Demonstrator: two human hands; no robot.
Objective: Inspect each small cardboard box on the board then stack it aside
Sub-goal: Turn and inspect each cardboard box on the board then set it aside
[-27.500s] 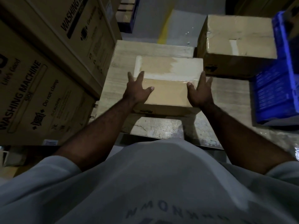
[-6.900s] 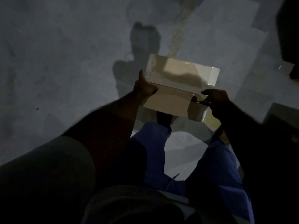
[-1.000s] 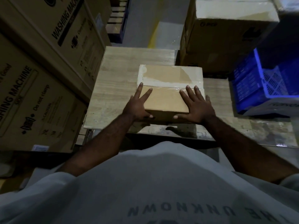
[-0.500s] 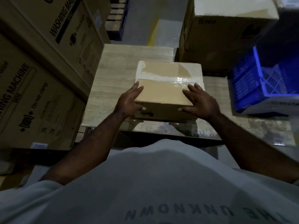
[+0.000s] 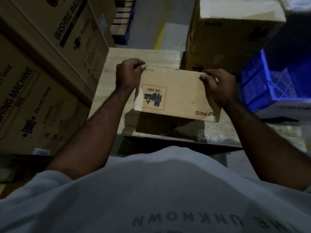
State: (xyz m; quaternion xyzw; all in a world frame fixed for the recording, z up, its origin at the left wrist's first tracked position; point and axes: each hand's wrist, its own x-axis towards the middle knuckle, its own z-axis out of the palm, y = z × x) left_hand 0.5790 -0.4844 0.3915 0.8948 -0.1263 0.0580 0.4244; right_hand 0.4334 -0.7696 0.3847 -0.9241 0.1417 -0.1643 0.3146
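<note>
One face in view: you see only the broad printed side of the box (image 5: 178, 95); its back, and your fingertips behind it, are hidden.
Hard to read: the light is dim, and the small print along the box's top edge is a blur.
Cut off: the box and your right arm cover much of the board (image 5: 143, 54); your shirt (image 5: 151, 190) fills the bottom.
Box position: you hold it clear of the board, above the near edge, with its shadow on the wood below.
Box direction: the long axis runs left to right, and the printed face tilts toward you. "UN 3481" and "PICO" read upside down.
Left hand (image 5: 128, 76): it pinches the upper left corner, thumb on the front.
Right hand (image 5: 218, 86): it pinches the upper right corner, thumb on the front.
Surroundings: washing-machine cartons (image 5: 42, 81) stand along the board's left edge, a big carton (image 5: 227, 41) at its far right corner, and a blue crate (image 5: 272, 84) to the right.
</note>
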